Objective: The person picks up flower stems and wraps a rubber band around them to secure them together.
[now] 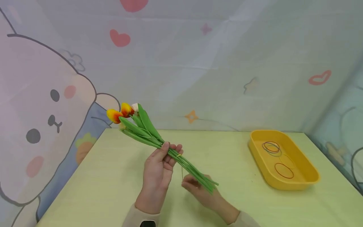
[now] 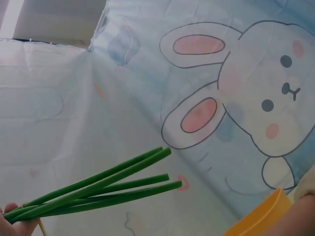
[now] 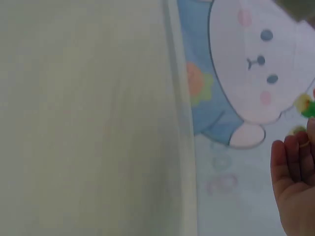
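Note:
My left hand (image 1: 158,173) grips a bunch of tulips (image 1: 141,124) by the stems, thumb across them. Two blooms are yellow-orange and one is whitish, among long green leaves. The bunch tilts, blooms at upper left and stem ends at lower right. A thin yellow rubber band (image 1: 179,155) loops round the stems just beyond the left fingers. Part of it stretches down to my right hand (image 1: 202,192), which pinches it below the stems. Bare stem ends (image 2: 142,160) cross the left wrist view. In the right wrist view the left hand (image 3: 298,191) shows at the right edge.
A yellow tray (image 1: 263,168) with several loose rubber bands (image 1: 284,170) stands on the right of the pale table (image 1: 113,183). Behind the table hangs a printed cloth (image 1: 181,63) with cartoon figures.

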`<state>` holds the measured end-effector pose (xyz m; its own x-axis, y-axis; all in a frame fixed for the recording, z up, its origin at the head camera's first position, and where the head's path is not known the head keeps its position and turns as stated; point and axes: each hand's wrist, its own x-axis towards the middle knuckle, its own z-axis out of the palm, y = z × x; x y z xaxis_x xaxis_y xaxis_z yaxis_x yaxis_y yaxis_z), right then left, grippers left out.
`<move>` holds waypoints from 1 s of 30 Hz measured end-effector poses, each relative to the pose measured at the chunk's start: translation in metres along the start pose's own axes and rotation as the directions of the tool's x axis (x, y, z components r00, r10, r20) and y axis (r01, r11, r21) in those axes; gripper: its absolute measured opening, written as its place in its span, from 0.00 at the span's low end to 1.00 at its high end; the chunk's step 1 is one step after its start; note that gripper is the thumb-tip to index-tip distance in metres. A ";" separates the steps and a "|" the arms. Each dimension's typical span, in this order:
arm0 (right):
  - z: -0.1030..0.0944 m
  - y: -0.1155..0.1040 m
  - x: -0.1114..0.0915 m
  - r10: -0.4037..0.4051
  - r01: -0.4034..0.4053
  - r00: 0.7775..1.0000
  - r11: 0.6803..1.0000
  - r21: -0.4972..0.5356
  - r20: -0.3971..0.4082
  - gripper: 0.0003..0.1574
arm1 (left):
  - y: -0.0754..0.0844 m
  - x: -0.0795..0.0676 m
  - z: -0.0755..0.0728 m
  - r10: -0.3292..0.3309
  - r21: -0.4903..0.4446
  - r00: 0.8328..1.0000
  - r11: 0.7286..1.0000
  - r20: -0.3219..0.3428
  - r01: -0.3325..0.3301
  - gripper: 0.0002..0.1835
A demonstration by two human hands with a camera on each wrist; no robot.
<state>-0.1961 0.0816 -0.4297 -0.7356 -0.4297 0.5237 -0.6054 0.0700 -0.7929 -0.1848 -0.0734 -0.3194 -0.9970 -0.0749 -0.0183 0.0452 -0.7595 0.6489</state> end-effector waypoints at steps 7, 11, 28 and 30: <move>0.040 -0.052 -0.010 0.020 -0.012 0.999 0.974 0.226 -0.032 0.03 | -0.014 0.018 -0.012 0.204 0.059 0.978 0.978 -0.040 -0.201 0.12; 0.015 -0.094 -0.003 -0.050 0.046 0.999 0.967 0.250 0.008 0.03 | -0.022 0.029 -0.024 0.379 0.222 0.921 0.894 0.087 -0.389 0.10; -0.151 -0.103 0.054 -0.432 0.454 0.889 0.875 -0.170 0.151 0.10 | 0.015 -0.006 -0.013 0.093 0.160 0.733 0.950 0.674 -0.267 0.08; -0.147 -0.086 0.052 -0.441 0.467 0.884 0.818 -0.336 0.157 0.12 | 0.020 -0.008 -0.013 0.088 0.066 0.714 0.980 0.695 -0.185 0.10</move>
<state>-0.2275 0.1856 -0.2882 -0.3358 -0.5518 0.7633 -0.9409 0.1592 -0.2989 -0.1753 -0.0963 -0.3158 -0.7513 0.3285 0.5724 0.2250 -0.6879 0.6901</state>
